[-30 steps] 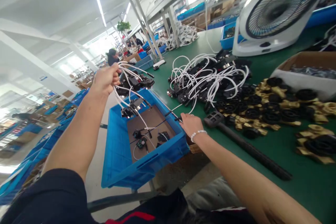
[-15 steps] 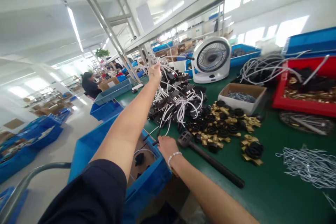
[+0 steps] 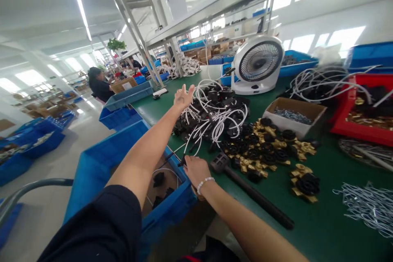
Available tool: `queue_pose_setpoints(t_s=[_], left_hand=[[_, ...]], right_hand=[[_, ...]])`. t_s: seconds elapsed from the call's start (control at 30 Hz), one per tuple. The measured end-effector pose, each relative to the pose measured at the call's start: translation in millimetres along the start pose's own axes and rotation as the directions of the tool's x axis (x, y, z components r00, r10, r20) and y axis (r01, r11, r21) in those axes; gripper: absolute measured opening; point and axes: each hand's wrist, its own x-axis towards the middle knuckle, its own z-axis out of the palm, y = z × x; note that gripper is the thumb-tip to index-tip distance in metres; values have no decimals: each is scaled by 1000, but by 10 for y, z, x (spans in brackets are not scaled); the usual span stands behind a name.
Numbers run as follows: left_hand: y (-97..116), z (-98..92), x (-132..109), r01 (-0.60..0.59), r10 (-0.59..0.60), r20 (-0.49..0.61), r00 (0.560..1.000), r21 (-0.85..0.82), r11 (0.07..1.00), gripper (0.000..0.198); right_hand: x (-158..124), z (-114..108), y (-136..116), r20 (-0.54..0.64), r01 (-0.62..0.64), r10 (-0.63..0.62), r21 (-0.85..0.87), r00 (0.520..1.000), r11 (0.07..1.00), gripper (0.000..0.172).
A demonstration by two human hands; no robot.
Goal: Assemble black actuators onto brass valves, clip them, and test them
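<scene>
My left hand (image 3: 183,96) is stretched out over the green bench, fingers spread, holding nothing, just left of a heap of black parts with white cables (image 3: 211,116). My right hand (image 3: 195,168) rests at the bench's near edge, fingers curled down by the black ends of some cables; what it grips, if anything, I cannot make out. A black mallet (image 3: 248,191) lies just to its right. Below my arms stands a blue crate (image 3: 123,180) with a few black parts and a white cable inside.
Brass-and-black fittings (image 3: 267,147) are spread across mid-bench. A cardboard box (image 3: 294,116), a white fan (image 3: 259,63), a red bin (image 3: 365,110) and metal clips (image 3: 368,206) lie to the right. A person (image 3: 98,84) works far left among blue crates (image 3: 125,108).
My left hand carried a bundle of cabled parts from above the blue crate to the heap on the bench and let it go; its fingers are now spread. The view swung right.
</scene>
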Motion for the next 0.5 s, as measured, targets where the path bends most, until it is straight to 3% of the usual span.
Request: queue_pose_setpoints(t_s=[0.13,0.2,0.3,0.37,0.5], left_hand=[[-539,-98,-566,-23,26,-46,999,67,998,65],[-980,-103,-874,-24,24,0,1000,141,990,56],[-1809,-92,-1335,31,-87,189,978,281,959,40],[-2374,-88,-1651,75,-221,353,909,383,921,30],[-3212,-73,-2226,78,-408,590,697,503,861,29]], right_hand=[[-30,-54,-19,23,-1,2,-28,1000,1000,22],[-33,-70,-30,25,-7,8,-45,1000,999,24],[-10,-71,-35,34,-4,6,-62,999,998,25],[9,-54,-28,31,-4,7,-83,999,997,25],[30,1,3,-26,-14,9,-179,1000,984,29]])
